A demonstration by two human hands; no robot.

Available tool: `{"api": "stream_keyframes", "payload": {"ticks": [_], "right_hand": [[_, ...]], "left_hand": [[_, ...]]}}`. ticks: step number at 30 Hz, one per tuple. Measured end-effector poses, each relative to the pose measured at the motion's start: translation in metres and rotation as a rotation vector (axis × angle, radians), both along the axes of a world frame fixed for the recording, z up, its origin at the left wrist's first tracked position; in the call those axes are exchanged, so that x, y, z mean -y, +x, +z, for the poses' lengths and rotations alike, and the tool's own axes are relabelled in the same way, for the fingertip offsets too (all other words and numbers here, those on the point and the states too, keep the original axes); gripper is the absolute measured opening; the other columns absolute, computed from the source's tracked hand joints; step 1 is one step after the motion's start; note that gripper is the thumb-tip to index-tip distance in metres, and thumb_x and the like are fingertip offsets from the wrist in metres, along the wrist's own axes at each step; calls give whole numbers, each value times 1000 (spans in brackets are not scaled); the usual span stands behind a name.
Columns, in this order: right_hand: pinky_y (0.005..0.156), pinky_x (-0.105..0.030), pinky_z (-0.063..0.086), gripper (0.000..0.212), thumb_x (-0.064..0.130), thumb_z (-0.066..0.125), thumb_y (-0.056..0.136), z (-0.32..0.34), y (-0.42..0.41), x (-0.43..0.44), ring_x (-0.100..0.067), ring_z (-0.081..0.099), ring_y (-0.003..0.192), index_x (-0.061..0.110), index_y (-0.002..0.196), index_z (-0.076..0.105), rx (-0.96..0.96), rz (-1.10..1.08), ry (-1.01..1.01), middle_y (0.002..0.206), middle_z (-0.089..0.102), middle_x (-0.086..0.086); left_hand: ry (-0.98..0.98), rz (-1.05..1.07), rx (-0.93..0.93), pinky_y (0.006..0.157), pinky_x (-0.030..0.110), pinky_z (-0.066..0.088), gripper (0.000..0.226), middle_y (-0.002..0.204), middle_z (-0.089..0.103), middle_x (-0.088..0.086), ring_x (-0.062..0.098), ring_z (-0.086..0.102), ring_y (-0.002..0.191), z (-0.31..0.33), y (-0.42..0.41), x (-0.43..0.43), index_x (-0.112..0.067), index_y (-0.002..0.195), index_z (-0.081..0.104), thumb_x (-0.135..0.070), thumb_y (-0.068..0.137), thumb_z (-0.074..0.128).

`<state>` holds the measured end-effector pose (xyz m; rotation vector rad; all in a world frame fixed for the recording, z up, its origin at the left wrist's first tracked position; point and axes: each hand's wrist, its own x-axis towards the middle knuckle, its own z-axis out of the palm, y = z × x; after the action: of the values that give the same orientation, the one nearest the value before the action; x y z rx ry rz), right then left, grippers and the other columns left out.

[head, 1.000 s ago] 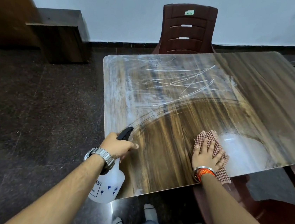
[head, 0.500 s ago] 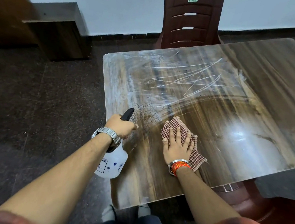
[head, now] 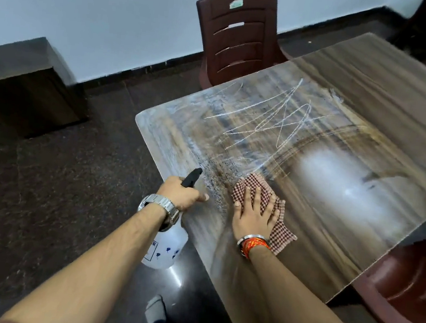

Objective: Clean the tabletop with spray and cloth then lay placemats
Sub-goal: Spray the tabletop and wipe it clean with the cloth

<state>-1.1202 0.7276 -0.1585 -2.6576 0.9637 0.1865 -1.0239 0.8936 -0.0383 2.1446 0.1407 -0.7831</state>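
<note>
We take the wooden tabletop [head: 372,105] as our landmark. At its near left corner, our left hand [head: 180,193] is wrapped around the black trigger head of a spray bottle [head: 163,248], gripping it; the white bottle body hangs just off the table's left edge, above the dark floor, and the nozzle points over the surface. A metal wristwatch [head: 159,205] sits on that wrist.

Just to the right, on the tabletop itself, our right hand [head: 254,216] lies flat with fingers spread, pressing down on a red-and-white checked cloth [head: 259,188] rather than clasping it. The cloth shows beyond the fingertips and to the right of the palm. An orange thread band and a metal bangle circle the wrist.

White chalk scribbles [head: 269,120] mark the table's far left part, beyond the cloth, with fine droplets between nozzle and cloth. A brown plastic chair [head: 239,34] stands at the table's far side.
</note>
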Motion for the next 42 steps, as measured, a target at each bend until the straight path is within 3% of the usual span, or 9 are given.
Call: {"api": "stream_keyframes", "payload": {"ticks": [3, 9, 15, 21, 28, 31, 33, 36, 42], "right_hand": [[115, -51, -11, 57, 53, 17, 98, 6, -3, -30, -29, -13, 146, 37, 151, 1, -1, -236, 89, 160, -6, 8], [114, -52, -11, 59, 53, 21, 97, 7, -8, -103, -32, -13, 145, 36, 152, 7, -1, -744, 159, 161, 0, 7], [114, -57, -3, 54, 43, 28, 99, 9, 51, -131, -38, -5, 145, 31, 151, 21, 70, -937, 114, 160, 13, 2], [109, -55, -19, 58, 49, 16, 98, 1, 159, -164, -37, -18, 143, 33, 151, -1, 60, -716, 112, 160, -8, 5], [107, -54, -25, 56, 51, 19, 98, -1, 277, -191, -34, -16, 144, 35, 151, 9, 100, -241, 151, 161, -4, 6], [108, -54, -24, 59, 50, 24, 97, -5, 309, -187, -34, -20, 143, 31, 151, 11, 34, 136, 131, 161, -1, 6], [109, -52, -22, 59, 43, 29, 98, -6, 324, -184, -33, -14, 145, 24, 152, 16, 31, 285, 91, 160, 10, 1], [108, -51, -23, 63, 44, 36, 95, -12, 329, -184, -35, -3, 144, 21, 151, 17, 57, 354, 40, 156, 23, -3], [113, -51, -18, 81, 51, 62, 73, -18, 329, -180, -32, 0, 145, 27, 145, 32, 73, 304, 11, 153, 29, 1]], "left_hand": [[-14, -104, 6, 45, 22, 39, 35, 60, 56, 5, 18, 49, 43, 7, 22, -21, -13, 72, 59, -28, 68, 91], [-1, -182, 17, 64, 31, 49, 25, 75, 71, 14, 24, 62, 66, 11, 67, -49, -1, 80, 72, -19, 69, 88], [-3, -214, 12, 43, 21, 42, 17, 48, 60, 3, 16, 54, 37, 10, 115, -67, -19, 77, 68, -16, 72, 83], [30, -260, 49, 54, 27, 45, 16, 47, 59, 2, 20, 56, 43, 15, 188, -64, -17, 71, 68, -18, 69, 84], [9, -296, 94, 60, 31, 49, 12, 59, 64, 2, 22, 59, 55, 20, 261, -51, -13, 68, 69, -11, 66, 80], [37, -342, 95, 42, 19, 41, 20, 46, 59, -4, 12, 56, 41, 21, 276, -45, -14, 63, 61, -9, 69, 79], [49, -366, 93, 42, 19, 40, 21, 48, 59, -3, 12, 56, 43, 19, 287, -41, -15, 62, 60, -8, 71, 78], [48, -411, 76, 56, 26, 46, 15, 63, 63, 5, 20, 58, 58, 17, 301, -35, -14, 66, 64, -9, 72, 78], [53, -585, 67, 53, 24, 46, 9, 56, 66, 0, 17, 60, 53, 15, 321, -24, -12, 63, 71, -12, 68, 78]]}}
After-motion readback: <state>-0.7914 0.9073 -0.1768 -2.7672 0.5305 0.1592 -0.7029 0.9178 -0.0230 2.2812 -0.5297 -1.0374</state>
